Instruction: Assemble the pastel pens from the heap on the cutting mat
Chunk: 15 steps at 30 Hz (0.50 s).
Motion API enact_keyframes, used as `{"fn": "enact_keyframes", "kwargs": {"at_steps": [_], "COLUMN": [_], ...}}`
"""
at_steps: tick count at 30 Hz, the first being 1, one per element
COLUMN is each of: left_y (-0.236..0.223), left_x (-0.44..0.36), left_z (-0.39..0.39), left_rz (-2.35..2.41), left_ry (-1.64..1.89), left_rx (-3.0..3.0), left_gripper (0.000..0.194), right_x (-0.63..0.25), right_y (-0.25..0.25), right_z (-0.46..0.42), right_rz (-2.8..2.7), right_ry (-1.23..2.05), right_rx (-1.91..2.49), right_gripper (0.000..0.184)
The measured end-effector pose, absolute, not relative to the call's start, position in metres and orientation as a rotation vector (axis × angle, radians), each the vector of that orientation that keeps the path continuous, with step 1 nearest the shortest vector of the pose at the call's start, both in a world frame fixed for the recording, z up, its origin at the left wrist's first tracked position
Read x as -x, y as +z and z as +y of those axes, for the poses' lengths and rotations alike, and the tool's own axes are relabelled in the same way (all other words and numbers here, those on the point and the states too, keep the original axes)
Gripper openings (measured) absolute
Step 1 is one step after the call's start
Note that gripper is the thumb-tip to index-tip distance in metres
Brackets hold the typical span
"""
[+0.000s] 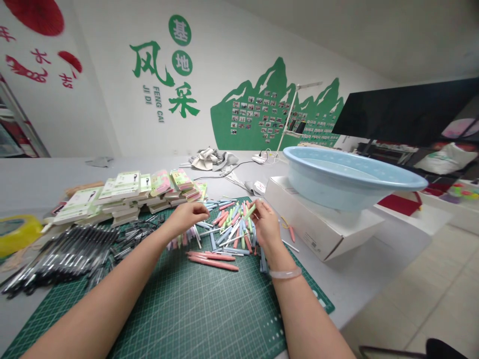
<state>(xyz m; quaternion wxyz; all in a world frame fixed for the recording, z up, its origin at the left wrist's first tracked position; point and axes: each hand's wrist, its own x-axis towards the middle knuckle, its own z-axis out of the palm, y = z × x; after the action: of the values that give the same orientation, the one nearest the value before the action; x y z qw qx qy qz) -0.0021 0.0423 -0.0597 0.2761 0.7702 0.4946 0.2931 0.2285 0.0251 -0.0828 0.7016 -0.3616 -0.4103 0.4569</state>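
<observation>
My left hand [189, 217] hovers at the near left of a heap of pastel pens [234, 232], fingers curled, and whatever they may hold is hidden. My right hand [265, 224] pinches a green pen [250, 212] above the heap's right side. Both hands are over a green cutting mat [194, 309]. Two long pink pens [212, 260] lie on the mat just below the heap. A mass of black pens [67, 254] sits to the left, near stacks of packaged cards [127, 194]. A pale bangle [285, 273] circles my right wrist.
A light blue plastic basin [348, 179] rests on a white cardboard box [318, 219] to the right of the mat. A yellow tape roll [18, 234] lies at the table's left edge. Grey cloth [211, 159], cables and a lamp stand [295, 114] occupy the far side.
</observation>
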Motion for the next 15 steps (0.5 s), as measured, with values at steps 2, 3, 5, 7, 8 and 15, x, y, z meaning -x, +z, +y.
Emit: {"fn": "enact_keyframes", "kwargs": {"at_steps": [2,3,5,7,8,15], "left_y": [-0.062,-0.065,-0.073,-0.082,-0.086,-0.095], "left_x": [0.001,-0.004,-0.018,-0.032,-0.037,-0.046], "left_z": [0.042,0.04,0.035,0.03,0.029,0.03], "left_rz": [1.317,1.296,1.23,1.205,1.214,1.284], "left_ry": [0.671,0.61,0.51,0.442,0.436,0.509], "left_rx": [-2.258,-2.322,-2.435,-2.525,-2.559,-2.622], "left_gripper": [0.018,0.017,0.015,0.016,0.017,0.018], "right_x": [-0.232,-0.232,-0.23,-0.228,-0.227,-0.231], "right_y": [-0.083,-0.083,-0.083,-0.083,-0.083,-0.079], "right_z": [0.027,0.027,0.026,0.025,0.025,0.024], "right_rz": [-0.893,-0.895,-0.904,-0.912,-0.912,-0.866], "right_ry": [0.997,0.999,1.021,1.042,1.047,1.013], "right_rx": [0.793,0.788,0.783,0.773,0.769,0.786], "right_gripper": [0.027,0.026,0.026,0.025,0.025,0.023]}}
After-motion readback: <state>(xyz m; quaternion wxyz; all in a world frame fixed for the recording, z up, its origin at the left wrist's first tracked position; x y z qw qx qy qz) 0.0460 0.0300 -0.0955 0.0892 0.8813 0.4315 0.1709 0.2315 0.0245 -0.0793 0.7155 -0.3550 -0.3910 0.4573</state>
